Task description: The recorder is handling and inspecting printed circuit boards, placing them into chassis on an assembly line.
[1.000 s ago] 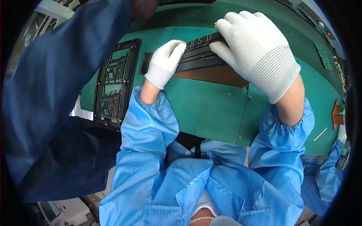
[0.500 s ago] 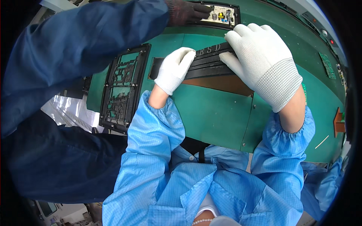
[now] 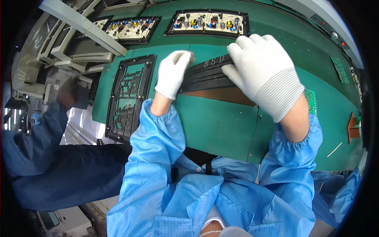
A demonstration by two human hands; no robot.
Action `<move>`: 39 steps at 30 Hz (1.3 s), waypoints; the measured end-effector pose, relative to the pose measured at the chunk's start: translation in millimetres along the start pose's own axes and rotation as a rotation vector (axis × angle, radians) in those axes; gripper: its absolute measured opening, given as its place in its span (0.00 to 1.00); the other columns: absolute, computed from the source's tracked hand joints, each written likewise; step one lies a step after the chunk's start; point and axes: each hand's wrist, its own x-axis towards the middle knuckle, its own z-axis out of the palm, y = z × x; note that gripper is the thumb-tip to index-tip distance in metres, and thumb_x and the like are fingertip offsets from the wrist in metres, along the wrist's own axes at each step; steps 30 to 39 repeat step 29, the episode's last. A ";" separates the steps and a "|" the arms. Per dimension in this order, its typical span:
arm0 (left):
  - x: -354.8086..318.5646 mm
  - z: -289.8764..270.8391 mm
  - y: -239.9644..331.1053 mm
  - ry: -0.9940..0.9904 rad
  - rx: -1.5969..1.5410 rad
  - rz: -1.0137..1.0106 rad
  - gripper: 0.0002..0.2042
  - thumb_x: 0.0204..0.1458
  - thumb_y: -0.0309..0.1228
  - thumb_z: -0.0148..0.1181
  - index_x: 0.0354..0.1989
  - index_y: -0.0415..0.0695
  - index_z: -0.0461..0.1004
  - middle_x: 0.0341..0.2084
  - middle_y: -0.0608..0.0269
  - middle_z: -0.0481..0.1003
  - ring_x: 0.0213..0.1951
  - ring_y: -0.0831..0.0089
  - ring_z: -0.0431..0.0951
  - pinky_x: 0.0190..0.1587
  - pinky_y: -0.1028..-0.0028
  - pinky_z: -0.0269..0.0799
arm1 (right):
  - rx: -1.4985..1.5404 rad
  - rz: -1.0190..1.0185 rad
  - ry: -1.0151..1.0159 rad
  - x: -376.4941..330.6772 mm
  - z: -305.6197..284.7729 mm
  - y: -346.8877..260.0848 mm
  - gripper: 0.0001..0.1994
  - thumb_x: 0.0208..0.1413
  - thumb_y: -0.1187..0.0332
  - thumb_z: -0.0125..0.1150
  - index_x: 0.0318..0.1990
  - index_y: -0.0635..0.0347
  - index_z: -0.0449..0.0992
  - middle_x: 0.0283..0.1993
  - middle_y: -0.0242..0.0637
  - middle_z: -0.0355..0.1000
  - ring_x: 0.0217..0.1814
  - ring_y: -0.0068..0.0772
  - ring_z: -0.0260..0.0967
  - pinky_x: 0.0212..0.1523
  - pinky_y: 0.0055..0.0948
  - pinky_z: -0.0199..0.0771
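Lower frame: the person's own torso and both forearms, in pale blue checked anti-static fabric with elastic cuffs, rising from the bottom edge.

Lower left: a co-worker's dark blue sleeve (image 3: 59,173), matte cloth, apart from the person's hands.

Centre: a green conveyor surface (image 3: 213,126), smooth and flat, with a brown panel showing under the hands.

Centre, upper: a stack of black carrier trays (image 3: 207,75), thin, rigid and flat-edged, with its long axis running left to right across the frame, slightly tilted up to the right. It lies directly between the two hands.

Left hand (image 3: 172,74), in a white knit glove: fingers extended and close together, laid flat against the stack's left end. Whether it grips or merely presses cannot be told.

Right hand (image 3: 263,74), in a white knit glove with ribbed cuff: fingers spread and curved over the stack's right end, covering it from above; no closed grasp is visible. Both hands touch the stack, one at each end.

Centre left: a black openwork fixture frame (image 3: 130,98), rectangular, with its long axis up the frame, just beside the left hand.

Upper frame: two populated circuit boards (image 3: 207,23) in black holders, pale boards with coloured components, well beyond the hands.

Right edge: a small green bare circuit board (image 3: 340,70).
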 end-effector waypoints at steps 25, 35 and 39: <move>268.0 -44.6 -103.1 -0.001 1.213 -0.552 0.19 0.58 0.39 0.60 0.53 0.42 0.80 0.58 0.47 0.76 0.61 0.47 0.75 0.60 0.58 0.73 | 0.055 0.045 -0.065 17.2 2.8 -4.7 0.12 0.50 0.59 0.70 0.31 0.57 0.75 0.31 0.36 0.69 0.39 0.38 0.70 0.46 0.36 0.70; 290.9 -93.1 -105.2 0.125 0.191 -0.790 0.20 0.55 0.38 0.66 0.56 0.46 0.79 0.52 0.45 0.80 0.57 0.50 0.80 0.55 0.44 0.74 | 0.064 0.037 -0.064 21.0 1.4 -10.0 0.12 0.50 0.59 0.70 0.31 0.56 0.76 0.31 0.35 0.69 0.40 0.38 0.70 0.46 0.36 0.70; 290.9 -93.1 -105.2 0.125 0.191 -0.790 0.20 0.55 0.38 0.66 0.56 0.46 0.79 0.52 0.45 0.80 0.57 0.50 0.80 0.55 0.44 0.74 | 0.064 0.037 -0.064 21.0 1.4 -10.0 0.12 0.50 0.59 0.70 0.31 0.56 0.76 0.31 0.35 0.69 0.40 0.38 0.70 0.46 0.36 0.70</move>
